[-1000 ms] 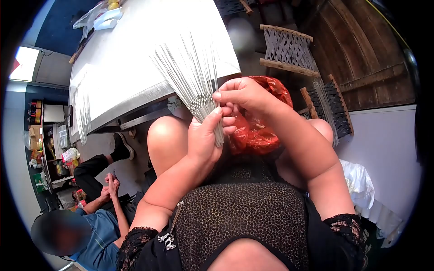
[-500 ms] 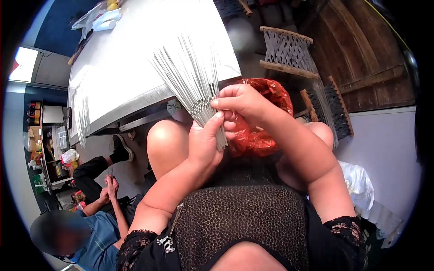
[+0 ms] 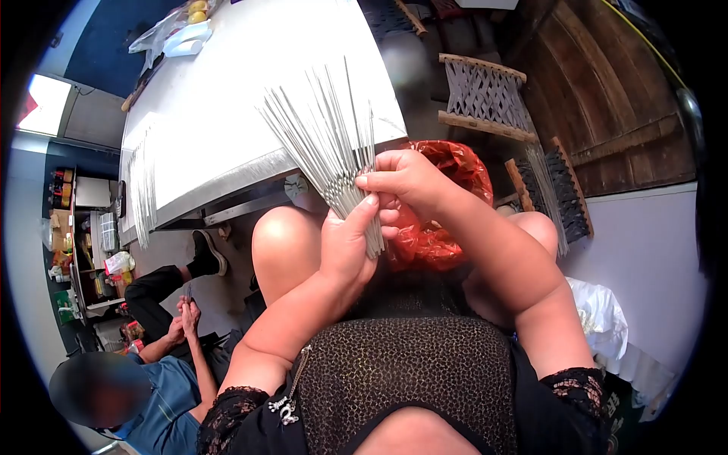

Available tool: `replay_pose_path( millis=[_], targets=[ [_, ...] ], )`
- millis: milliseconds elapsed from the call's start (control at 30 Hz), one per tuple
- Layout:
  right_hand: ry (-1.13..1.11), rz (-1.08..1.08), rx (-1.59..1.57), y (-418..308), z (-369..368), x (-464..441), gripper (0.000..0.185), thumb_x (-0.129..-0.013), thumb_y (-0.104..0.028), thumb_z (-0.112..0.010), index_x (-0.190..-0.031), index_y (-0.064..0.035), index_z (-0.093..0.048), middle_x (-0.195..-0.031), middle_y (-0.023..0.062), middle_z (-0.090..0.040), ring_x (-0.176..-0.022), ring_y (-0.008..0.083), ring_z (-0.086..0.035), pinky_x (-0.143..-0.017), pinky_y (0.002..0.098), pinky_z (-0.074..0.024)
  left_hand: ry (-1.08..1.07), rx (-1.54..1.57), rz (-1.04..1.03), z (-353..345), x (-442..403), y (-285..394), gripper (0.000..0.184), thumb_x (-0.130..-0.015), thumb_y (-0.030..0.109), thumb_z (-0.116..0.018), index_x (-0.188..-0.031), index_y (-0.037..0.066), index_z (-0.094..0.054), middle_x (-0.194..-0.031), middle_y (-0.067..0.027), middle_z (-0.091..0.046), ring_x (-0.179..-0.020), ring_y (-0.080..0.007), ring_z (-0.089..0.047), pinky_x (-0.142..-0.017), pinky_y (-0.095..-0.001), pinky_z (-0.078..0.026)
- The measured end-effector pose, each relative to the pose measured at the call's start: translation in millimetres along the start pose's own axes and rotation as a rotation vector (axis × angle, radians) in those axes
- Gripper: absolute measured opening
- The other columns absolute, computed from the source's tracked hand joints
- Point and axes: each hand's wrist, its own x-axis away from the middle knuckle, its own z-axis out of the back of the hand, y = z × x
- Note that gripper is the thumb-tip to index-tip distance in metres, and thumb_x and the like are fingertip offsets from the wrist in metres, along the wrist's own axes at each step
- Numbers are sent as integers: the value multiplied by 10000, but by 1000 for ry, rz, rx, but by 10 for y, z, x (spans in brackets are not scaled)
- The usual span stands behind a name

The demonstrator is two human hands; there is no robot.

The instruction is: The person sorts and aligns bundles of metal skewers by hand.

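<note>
A fanned bundle of thin metal skewers point(image 3: 322, 140) rises from my left hand point(image 3: 350, 235), whose fingers wrap round its lower end. Near the twisted middle parts of the skewers, my right hand point(image 3: 402, 180) pinches at the bundle's right side with thumb and forefinger. One skewer stands apart from the fan, tilted a little left, its top above the others. Behind and below my right hand is a red plastic bag point(image 3: 436, 244), open at the top, between my knees.
A white table point(image 3: 227, 114) with a metal edge carries more skewers point(image 3: 141, 189) at its left and a plastic bag at the back. Stools with woven seats point(image 3: 485, 95) stand at the right. Another person point(image 3: 163, 394) sits at the lower left, hands together. A white bag point(image 3: 599, 315) lies at right.
The view has shifted slightly. One skewer at the right of the fan now stands out separately. My right hand stays at the bundle with a pinching grip.
</note>
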Motion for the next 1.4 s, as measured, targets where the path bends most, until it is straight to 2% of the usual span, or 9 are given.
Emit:
replay_pose_path(
  millis=[500, 567, 733, 833, 1100, 1167, 1367, 1400],
  targets=[
    [63, 45, -21, 69, 6, -32, 130, -794, -99, -630, -847, 17, -602, -696, 45, -590, -570, 82, -511, -513, 220, -435, 18, 3, -11, -2, -21, -30, 216, -897, 109, -522, -1098, 29, -519, -924, -87, -627, -733, -140, -625, -545, -234, -534],
    [23, 38, 7, 50, 28, -22, 167, -822, -71, -604, -943, 37, -565, -785, 84, -600, -640, 120, -567, -529, 255, -481, 9, 8, -10, -20, -18, -22, 215, -897, 110, -523, -1096, 28, -521, -917, -85, -626, -737, -146, -629, -544, -235, -535],
    [74, 0, -3, 58, 29, 10, 173, -820, -73, -603, -953, 34, -571, -805, 97, -608, -640, 132, -571, -531, 259, -478, -12, 15, -19, 7, -37, -49, 220, -897, 93, -520, -1107, 26, -519, -915, -83, -626, -740, -149, -628, -542, -234, -533],
    [21, 9, -56, 53, 15, 4, 186, -822, -78, -602, -969, 33, -573, -816, 96, -612, -639, 124, -566, -527, 253, -471, -14, 8, -15, 7, -42, -27, 229, -897, 89, -521, -1118, 27, -518, -914, -79, -623, -737, -154, -628, -534, -232, -529],
    [30, 13, 9, 15, -39, -41, 166, -821, -76, -590, -941, 39, -585, -799, 93, -614, -618, 122, -569, -496, 250, -459, -9, 28, -20, 13, -34, -14, 235, -897, 98, -523, -1122, 31, -521, -911, -77, -619, -735, -161, -627, -529, -234, -522],
    [75, 24, 4, 26, -55, -34, 125, -782, -97, -622, -838, 13, -603, -685, 45, -582, -541, 86, -504, -479, 224, -422, -4, 32, -11, 23, -33, -16, 236, -898, 104, -522, -1123, 32, -521, -910, -77, -618, -734, -162, -628, -530, -236, -522],
    [72, 47, -1, 29, -26, -32, 117, -770, -86, -612, -826, 16, -606, -688, 49, -586, -542, 89, -506, -483, 228, -421, 19, 38, -18, 13, -19, 2, 240, -904, 113, -503, -1130, 32, -516, -928, -88, -624, -749, -165, -628, -539, -245, -524],
    [48, 25, -5, 14, -15, -29, 145, -784, -76, -607, -889, 23, -590, -755, 75, -600, -612, 119, -551, -525, 255, -459, 13, 42, -16, 17, -27, -6, 242, -904, 110, -501, -1132, 30, -515, -930, -91, -625, -749, -166, -629, -540, -245, -524]
  ],
)
